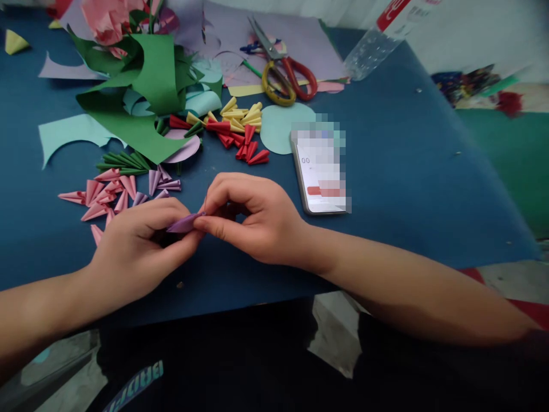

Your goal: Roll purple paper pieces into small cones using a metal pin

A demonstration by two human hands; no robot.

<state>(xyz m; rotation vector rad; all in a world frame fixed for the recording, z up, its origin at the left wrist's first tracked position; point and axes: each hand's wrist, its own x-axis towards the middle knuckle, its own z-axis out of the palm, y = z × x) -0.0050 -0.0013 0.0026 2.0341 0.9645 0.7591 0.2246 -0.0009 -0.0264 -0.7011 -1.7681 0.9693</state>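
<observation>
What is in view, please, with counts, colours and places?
Small paper cones: many, pink, purple, green, red, yellow, left and centre.
Cut paper pieces: several, mostly green, lilac, blue, back.
Crumpled paper: one clump, pink, back left.
Metal scissors: one, red and yellow handles, back.
Clear plastic bottle: one, red-labelled, back right.
Rectangular phone: one, pale screen, centre right.
Flat table: one, blue, underneath.
Blurred items: several, mixed colours, right edge.
Held paper piece: one, purple, centre.
Left hand, right hand: one each, bare, on that paper.
</observation>
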